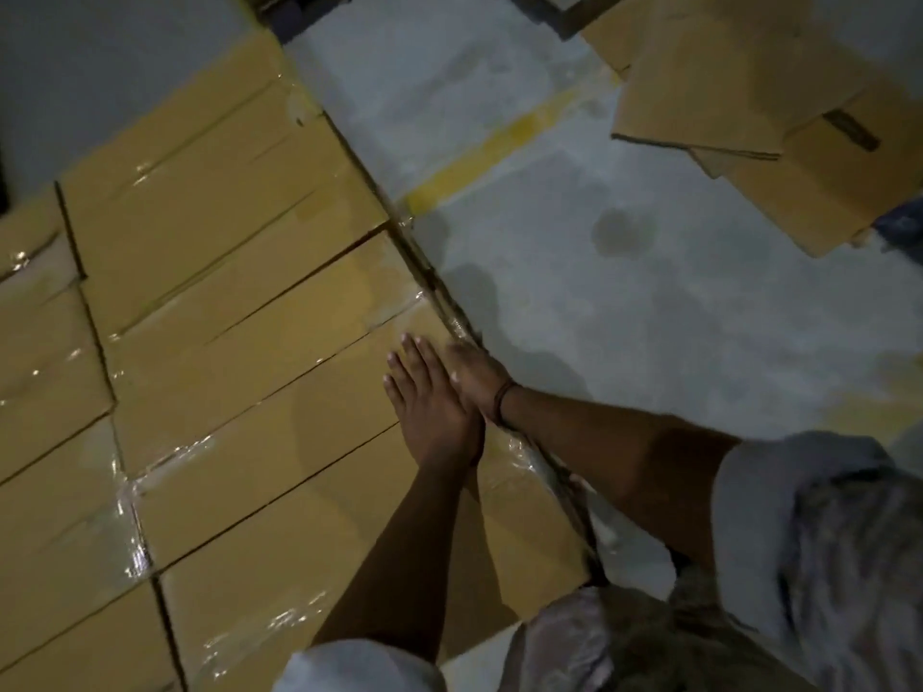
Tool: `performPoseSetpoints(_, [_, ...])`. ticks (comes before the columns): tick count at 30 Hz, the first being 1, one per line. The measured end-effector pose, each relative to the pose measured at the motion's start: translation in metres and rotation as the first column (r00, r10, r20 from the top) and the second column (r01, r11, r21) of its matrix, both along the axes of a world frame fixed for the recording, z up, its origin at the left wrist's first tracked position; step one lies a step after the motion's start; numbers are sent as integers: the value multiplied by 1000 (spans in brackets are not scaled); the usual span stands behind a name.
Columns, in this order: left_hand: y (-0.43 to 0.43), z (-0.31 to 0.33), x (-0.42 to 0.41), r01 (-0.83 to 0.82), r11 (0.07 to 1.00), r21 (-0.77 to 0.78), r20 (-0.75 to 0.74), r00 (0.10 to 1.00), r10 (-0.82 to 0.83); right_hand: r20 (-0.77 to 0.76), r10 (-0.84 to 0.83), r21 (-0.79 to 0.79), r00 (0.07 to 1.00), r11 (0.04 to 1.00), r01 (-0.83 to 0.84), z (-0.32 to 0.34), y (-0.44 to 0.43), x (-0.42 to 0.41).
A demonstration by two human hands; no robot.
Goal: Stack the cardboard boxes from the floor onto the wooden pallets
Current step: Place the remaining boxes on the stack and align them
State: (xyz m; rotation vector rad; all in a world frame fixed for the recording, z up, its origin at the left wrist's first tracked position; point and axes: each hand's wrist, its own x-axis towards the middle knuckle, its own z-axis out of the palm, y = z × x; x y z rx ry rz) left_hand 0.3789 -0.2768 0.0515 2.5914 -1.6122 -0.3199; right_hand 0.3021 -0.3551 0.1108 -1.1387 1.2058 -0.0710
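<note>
Stacked boxes [200, 272] fill the left, packed edge to edge, with glossy tape [135, 556] on the seams. The pallet beneath is not visible. The top box [319, 407] at the stack's right edge lies under both my hands.

Left hand [432, 407]: flat, fingers straight, palm on the lid, holding nothing.

Right hand [472, 374]: just beside it at the box's edge, blurred. I cannot tell whether the fingers curl over.

Judgement: board stiff, lid may give mid-seam, tape slick, weight unknown. Best purchase is at bottom edges or corners.

Right: bare floor [649, 317], with flattened cardboard [749, 117] well apart.
</note>
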Motion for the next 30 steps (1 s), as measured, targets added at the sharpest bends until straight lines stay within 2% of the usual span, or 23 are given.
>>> performPoseSetpoints(3, [-5,4,-4,-18,998,-57,-45,999,16,70,-50,59,996,997,46,-18,-25,-7])
performPoseSetpoints(8, [-7,12,-12,-58,998,-35,-27,998,57,67,113,53,991,992,-117,-15,-36,-14])
performPoseSetpoints(11, [-18,15,-22,-142,990,-8,-35,989,142,81,260,76,962,961,-266,-12,-48,-25])
performPoseSetpoints(13, [-27,16,-28,-190,982,-3,-57,980,190,112,281,78,953,954,-290,-7,-66,-37])
performPoseSetpoints(18, [-61,25,-19,-210,977,32,-114,971,212,29,243,-6,970,970,-243,-3,-149,-52])
performPoseSetpoints(21, [-93,33,5,-181,982,53,-97,978,186,1,202,-43,979,979,-201,3,-194,-40])
performPoseSetpoints(30, [-197,23,110,-191,982,7,-54,980,191,3,91,-3,996,996,-91,-12,-287,67])
